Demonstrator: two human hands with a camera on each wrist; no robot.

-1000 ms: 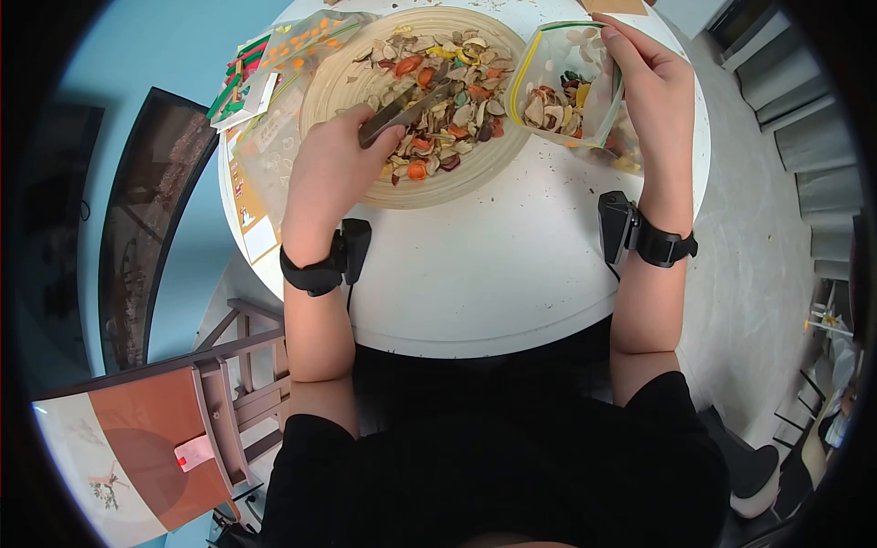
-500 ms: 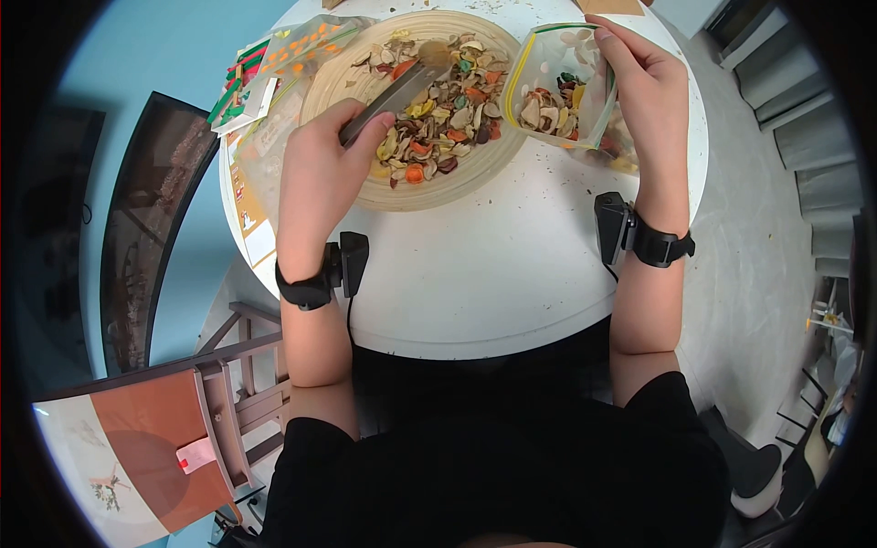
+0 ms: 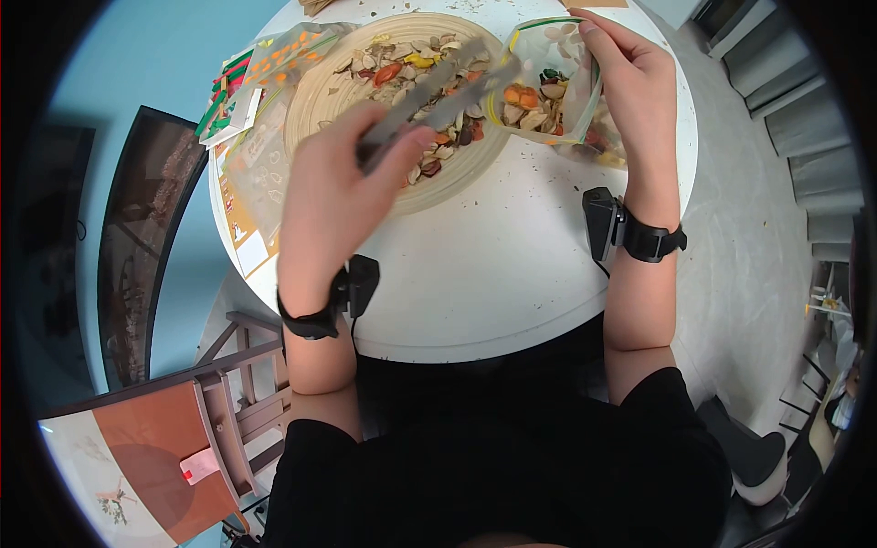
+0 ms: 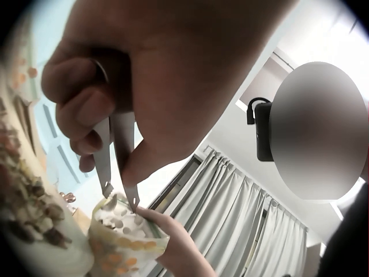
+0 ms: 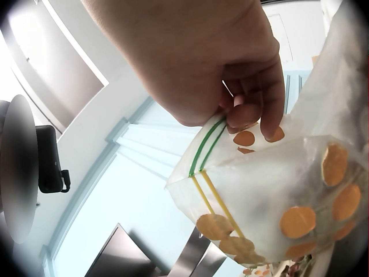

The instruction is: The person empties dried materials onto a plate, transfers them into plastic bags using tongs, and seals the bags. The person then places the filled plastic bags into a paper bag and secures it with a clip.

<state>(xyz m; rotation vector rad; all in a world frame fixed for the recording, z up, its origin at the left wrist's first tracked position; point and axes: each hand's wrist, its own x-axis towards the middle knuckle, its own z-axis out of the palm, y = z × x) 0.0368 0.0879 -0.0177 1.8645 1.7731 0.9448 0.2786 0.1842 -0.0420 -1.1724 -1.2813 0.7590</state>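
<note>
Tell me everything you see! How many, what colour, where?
table: 1, white, centre
plate: 1, pale tan, on the table
dried-looking pieces: too many to count, mixed colours, on the plate
open bag: 1, clear, orange-dotted, right of the plate, pieces inside
second bag: 1, clear, orange-dotted, plate's upper left
flat bag: 1, clear, left of the plate
box-like thing: 1, white, red and green, left table edge
chair: 1, brown, lower left
curtains: count unclear, grey, far right
tongs: 1, grey, tips by the open bag
wrist cameras: 2, black, one each side
shirt: 1, black, bottom
left hand: 1, holding the tongs
right hand: 1, pinching the open bag
</note>
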